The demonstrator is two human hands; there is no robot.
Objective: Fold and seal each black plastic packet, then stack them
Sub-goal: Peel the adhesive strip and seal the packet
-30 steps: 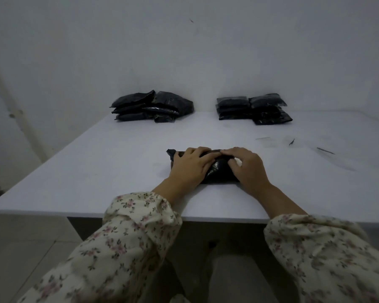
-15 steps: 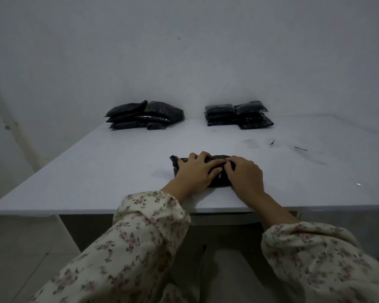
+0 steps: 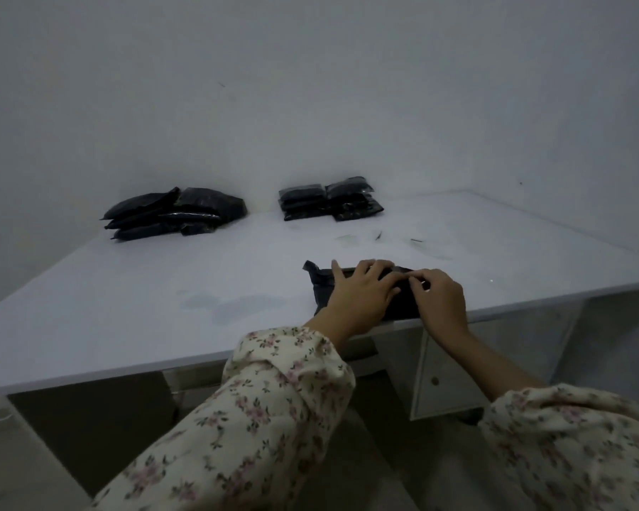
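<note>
A black plastic packet [image 3: 320, 281] lies near the front edge of the white table [image 3: 155, 289], mostly covered by both hands. My left hand [image 3: 358, 296] rests flat on it, fingers spread and pressing down. My right hand [image 3: 439, 304] sits at its right end, fingertips curled and pinching at the packet's top fold. Only the packet's left end and a crumpled corner show. At the back of the table lie a loose pile of black packets [image 3: 178, 212] on the left and a neat stack of folded packets [image 3: 329, 199] on the right.
Small dark scraps [image 3: 379, 234] lie on the table behind my hands. A faint damp smudge [image 3: 233, 304] marks the surface to the left. A white drawer unit [image 3: 443, 378] stands under the table's right side. A wall closes off the back.
The view has swung left and back, so hands and packet now sit right of centre. My right fingers have curled in at the packet's top fold; my left hand stays pressed flat.
</note>
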